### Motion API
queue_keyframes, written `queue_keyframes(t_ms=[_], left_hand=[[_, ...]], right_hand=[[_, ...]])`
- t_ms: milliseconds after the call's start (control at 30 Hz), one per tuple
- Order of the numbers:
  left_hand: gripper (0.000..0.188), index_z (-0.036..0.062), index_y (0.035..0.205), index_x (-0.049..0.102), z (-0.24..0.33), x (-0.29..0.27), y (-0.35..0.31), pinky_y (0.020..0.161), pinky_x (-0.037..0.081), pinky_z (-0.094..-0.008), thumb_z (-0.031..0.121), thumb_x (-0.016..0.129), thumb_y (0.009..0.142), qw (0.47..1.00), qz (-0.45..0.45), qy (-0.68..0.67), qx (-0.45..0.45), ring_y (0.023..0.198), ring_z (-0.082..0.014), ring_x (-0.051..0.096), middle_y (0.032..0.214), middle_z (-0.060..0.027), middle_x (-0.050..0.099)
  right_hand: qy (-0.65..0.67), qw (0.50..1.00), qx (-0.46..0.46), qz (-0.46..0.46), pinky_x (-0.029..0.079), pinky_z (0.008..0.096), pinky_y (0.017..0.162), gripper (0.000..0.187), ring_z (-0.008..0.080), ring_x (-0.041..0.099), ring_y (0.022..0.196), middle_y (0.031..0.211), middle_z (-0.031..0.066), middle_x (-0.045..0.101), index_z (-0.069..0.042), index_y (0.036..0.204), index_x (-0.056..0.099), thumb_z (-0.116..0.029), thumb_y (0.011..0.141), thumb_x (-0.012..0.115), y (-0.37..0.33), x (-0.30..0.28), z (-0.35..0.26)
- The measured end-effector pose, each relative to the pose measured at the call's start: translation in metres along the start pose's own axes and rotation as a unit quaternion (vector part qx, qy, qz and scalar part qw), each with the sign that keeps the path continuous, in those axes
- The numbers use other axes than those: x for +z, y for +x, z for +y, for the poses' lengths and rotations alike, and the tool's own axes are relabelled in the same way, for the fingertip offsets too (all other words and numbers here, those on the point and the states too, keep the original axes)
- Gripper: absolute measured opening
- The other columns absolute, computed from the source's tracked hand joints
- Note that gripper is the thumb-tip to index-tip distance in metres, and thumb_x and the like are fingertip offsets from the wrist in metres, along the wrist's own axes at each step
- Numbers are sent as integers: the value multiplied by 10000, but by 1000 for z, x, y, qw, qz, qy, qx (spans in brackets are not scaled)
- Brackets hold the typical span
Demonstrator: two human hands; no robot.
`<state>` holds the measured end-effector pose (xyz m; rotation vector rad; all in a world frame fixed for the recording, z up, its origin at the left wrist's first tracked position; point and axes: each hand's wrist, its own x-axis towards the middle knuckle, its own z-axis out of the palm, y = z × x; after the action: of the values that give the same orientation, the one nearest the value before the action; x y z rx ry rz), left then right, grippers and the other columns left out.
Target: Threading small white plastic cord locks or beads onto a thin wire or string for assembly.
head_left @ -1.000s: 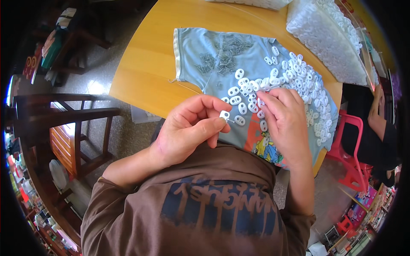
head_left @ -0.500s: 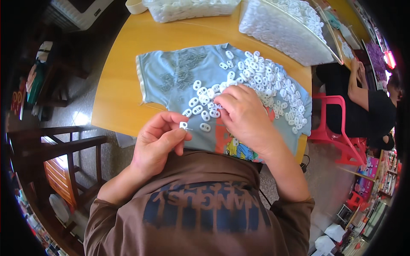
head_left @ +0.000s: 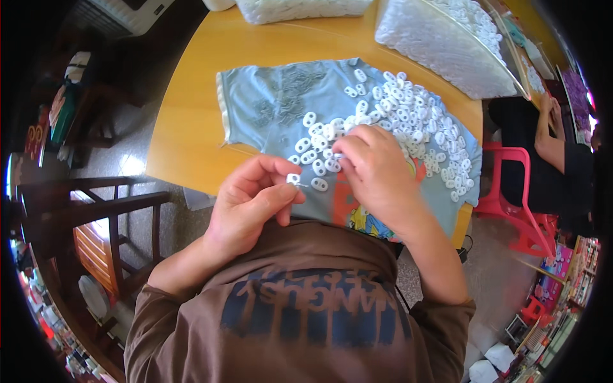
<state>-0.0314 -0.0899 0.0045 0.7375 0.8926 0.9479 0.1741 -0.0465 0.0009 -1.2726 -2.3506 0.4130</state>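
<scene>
My left hand [head_left: 246, 203] pinches a small white plastic piece [head_left: 294, 179] between thumb and forefinger. A thin metal screw or pin [head_left: 302, 185] sticks out from its side. My right hand [head_left: 378, 172] is at the near edge of a pile of white oval two-holed plastic pieces [head_left: 408, 110], with its thumb and fingertips closed on one of them, mostly hidden by the fingers. Under the pile lies a light blue shirt [head_left: 239, 89], spread over the table. Many thin grey metal screws or pins [head_left: 290, 92] are scattered on its far left part.
The yellow wooden table [head_left: 191, 115] carries a large clear bin [head_left: 440, 57] of white pieces at far right and another clear tub [head_left: 300, 9] at the back. A red plastic chair [head_left: 511, 185] and a seated person [head_left: 536, 147] are at right. A dark wooden chair [head_left: 96, 223] stands at left.
The view has shifted slightly, so the table and shirt appear farther right. Both hands keep their pinches. The metal pin in the left-hand piece shows more plainly now.
</scene>
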Motion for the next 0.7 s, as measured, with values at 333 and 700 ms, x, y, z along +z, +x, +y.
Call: queue_keyframes(t_ms=[333,700], left_hand=[[170,1,1009,500,18,13,7,506,417,-183,22,503,840,997,-68,-30,13,553,-80,519,781,-86,600],[146,15,991,511,17,20,2,514,430,-174,14,500,845,991,-134,7,10,577,-62,530,782,-65,601]], right_hand=[[666,717,190,75,399,194,707,178,59,500,773,852,17,544,-11,936,528,-52,789,620,-21,-17,-33],[729,654,186,72,412,216,746,168,86,517,802,882,37,538,-9,917,525,-21,777,617,-34,-8,-46]])
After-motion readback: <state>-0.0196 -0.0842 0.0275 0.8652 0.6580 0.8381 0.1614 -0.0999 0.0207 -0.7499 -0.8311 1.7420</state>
